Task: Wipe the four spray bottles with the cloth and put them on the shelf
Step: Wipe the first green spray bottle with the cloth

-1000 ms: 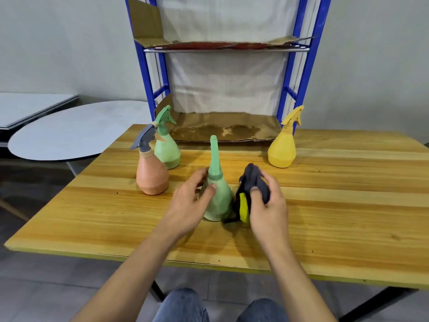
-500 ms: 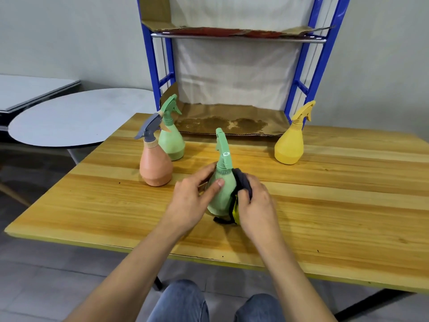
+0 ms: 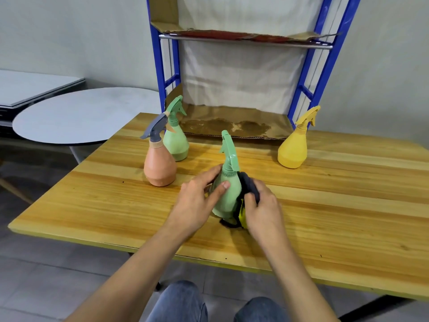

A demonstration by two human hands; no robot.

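A pale green spray bottle (image 3: 227, 194) stands tilted near the middle of the wooden table (image 3: 336, 205). My left hand (image 3: 197, 201) holds its left side, thumb on the front. My right hand (image 3: 262, 210) grips a dark cloth with a yellow patch (image 3: 247, 187) and presses it against the bottle's right side. Three other bottles stand farther back: an orange one with a grey trigger (image 3: 159, 168), a second green one (image 3: 176, 140) behind it, and a yellow one (image 3: 293, 149) at the right. The blue shelf (image 3: 304, 94) stands behind the table.
The shelf's lower level is lined with stained cardboard (image 3: 232, 124), level with the table's far edge; an upper level (image 3: 243, 38) sits above. A round grey table (image 3: 76, 115) stands at the left. My knees show below the table's front edge.
The cloth went from beside the bottle to against its right side. The bottle now leans to the right in my left hand. The camera has moved closer.
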